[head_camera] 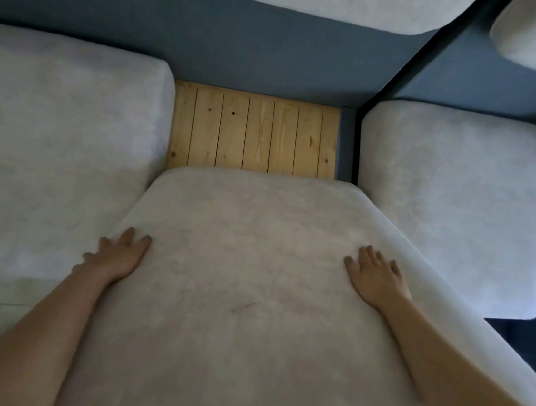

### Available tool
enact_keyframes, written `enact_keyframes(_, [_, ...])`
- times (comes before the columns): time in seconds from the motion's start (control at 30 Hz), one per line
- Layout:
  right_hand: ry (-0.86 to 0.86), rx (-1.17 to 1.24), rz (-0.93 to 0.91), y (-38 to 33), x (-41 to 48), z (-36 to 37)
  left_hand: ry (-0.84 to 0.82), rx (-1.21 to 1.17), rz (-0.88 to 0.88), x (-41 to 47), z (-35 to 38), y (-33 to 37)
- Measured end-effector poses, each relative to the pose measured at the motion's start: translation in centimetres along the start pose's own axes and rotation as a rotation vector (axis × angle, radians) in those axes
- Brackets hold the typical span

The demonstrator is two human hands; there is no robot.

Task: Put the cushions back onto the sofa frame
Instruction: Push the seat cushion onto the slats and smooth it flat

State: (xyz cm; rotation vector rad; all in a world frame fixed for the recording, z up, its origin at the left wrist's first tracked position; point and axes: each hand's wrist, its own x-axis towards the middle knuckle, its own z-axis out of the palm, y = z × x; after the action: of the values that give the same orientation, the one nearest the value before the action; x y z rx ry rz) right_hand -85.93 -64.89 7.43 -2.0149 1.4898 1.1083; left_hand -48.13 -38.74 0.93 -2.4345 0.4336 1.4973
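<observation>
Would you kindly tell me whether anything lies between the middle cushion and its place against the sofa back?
Nothing visible does: the wooden slats ahead of the middle cushion lie bare up to the blue sofa back.

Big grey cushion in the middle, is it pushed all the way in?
Not yet: bare wooden slats show beyond the soft grey middle cushion.

I see my left grip [118, 252] and right grip [375, 276] resting on the middle cushion [247, 301] — its far edge leaves 7 pale wooden slats [255, 133] bare, between the left seat cushion [50, 125] and the right seat cushion [446, 197].
</observation>
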Motion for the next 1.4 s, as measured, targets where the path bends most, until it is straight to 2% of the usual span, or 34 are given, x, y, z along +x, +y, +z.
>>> enact_keyframes(0.07, [-0.089, -0.053, -0.017, -0.3, -0.7, 1.0, 0.023, -0.022, -0.03, -0.6, 0.3, 0.1])
enact_keyframes(0.17, [-0.176, 0.074, 0.062, -0.2, 2.7, -3.0, 0.014, -0.013, -0.02, -0.2, -0.1, 0.3])
enact_keyframes(0.27, [-0.006, 0.043, -0.054, -2.7, 1.1, -1.4, 0.026, -0.008, -0.035, -0.3, 0.0, 0.4])
enact_keyframes(0.3, [-0.008, -0.004, -0.084, -3.6, -0.4, 0.2, 0.031, -0.007, -0.039, -0.5, 0.1, 0.5])
enact_keyframes(0.37, [-0.122, -0.056, -0.119, -4.1, 0.0, 0.8, 0.035, -0.009, -0.038, -1.1, 0.0, 0.7])
enact_keyframes(0.43, [-0.174, 0.051, -0.054, -4.3, 2.5, -1.9, 0.035, -0.012, -0.032, -1.3, -0.5, 0.9])
enact_keyframes(0.5, [-0.046, 0.095, -0.024, -5.2, 3.1, -3.5, 0.028, -0.024, -0.036, -1.2, -0.7, 0.8])
enact_keyframes(0.57, [0.022, 0.029, -0.074, -6.4, 0.8, -1.1, 0.034, -0.019, -0.03, -1.7, -0.4, 0.6])
enact_keyframes(0.63, [-0.136, -0.077, -0.124, -6.7, -1.0, 1.2, 0.035, -0.024, -0.029, -2.0, -0.3, 0.5])
enact_keyframes(0.73, [-0.263, 0.069, -0.053, -7.2, 1.8, -3.1, 0.034, -0.037, -0.03, -1.8, -1.0, 0.8])
enact_keyframes(0.8, [-0.111, 0.125, -0.077, -8.4, 2.4, -4.5, 0.032, -0.035, -0.039, -1.8, -1.1, 0.9])
enact_keyframes(0.83, [-0.024, 0.112, -0.124, -9.0, 1.4, -3.6, 0.029, -0.031, -0.04, -1.9, -0.9, 0.8])
enact_keyframes(0.87, [-0.008, 0.071, -0.17, -9.7, 0.0, -1.5, 0.029, -0.03, -0.042, -1.9, -0.7, 0.6])
enact_keyframes(0.93, [-0.172, -0.074, -0.213, -10.3, -1.2, 1.4, 0.029, -0.031, -0.041, -1.9, -0.5, 0.4])
enact_keyframes(1.03, [-0.294, -0.064, -0.166, -10.7, 0.8, -0.6, 0.033, -0.032, -0.04, -1.5, -0.8, 0.4])
enact_keyframes(1.13, [-0.149, -0.038, -0.227, -11.0, -0.5, 0.0, 0.025, -0.021, -0.038, -1.6, -0.7, 0.4])
enact_keyframes(1.17, [-0.149, -0.068, -0.243, -11.2, -1.6, 0.9, 0.026, -0.017, -0.039, -1.6, -0.7, 0.4])
enact_keyframes(1.23, [-0.254, -0.121, -0.248, -11.5, -1.4, 1.2, 0.029, -0.013, -0.048, -1.6, -0.7, 0.2])
enact_keyframes(1.3, [-0.31, -0.029, -0.179, -12.1, 0.5, -0.9, 0.032, -0.015, -0.053, -1.5, -1.0, 0.5])
enact_keyframes(1.4, [-0.157, 0.04, -0.223, -14.0, 0.2, -0.9, 0.031, -0.018, -0.053, -1.6, -1.1, 0.6])
